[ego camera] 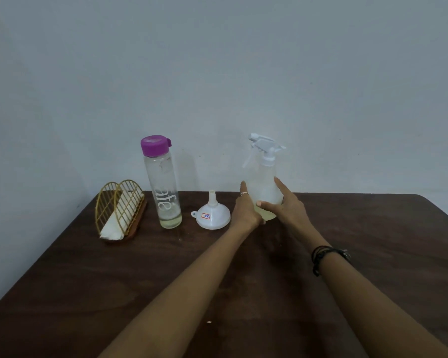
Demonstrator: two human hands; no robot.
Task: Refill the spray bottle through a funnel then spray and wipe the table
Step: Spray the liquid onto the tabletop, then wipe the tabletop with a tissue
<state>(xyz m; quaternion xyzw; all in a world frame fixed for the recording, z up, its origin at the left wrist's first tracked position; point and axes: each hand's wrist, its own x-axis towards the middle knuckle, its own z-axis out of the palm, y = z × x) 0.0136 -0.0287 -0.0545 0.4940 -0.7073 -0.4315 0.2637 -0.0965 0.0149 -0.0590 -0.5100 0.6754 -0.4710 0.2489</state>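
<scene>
A translucent white spray bottle with its trigger head on stands upright near the table's far edge. My left hand presses against its left side and my right hand wraps its right side and base, so both grip it. A white funnel rests upside down, spout up, just left of my left hand. Further left stands a tall clear bottle with a purple cap and a little pale liquid at the bottom.
A gold wire napkin holder with white napkins sits at the far left of the dark wooden table. A pale wall rises right behind the objects. A tiny white crumb lies near the front.
</scene>
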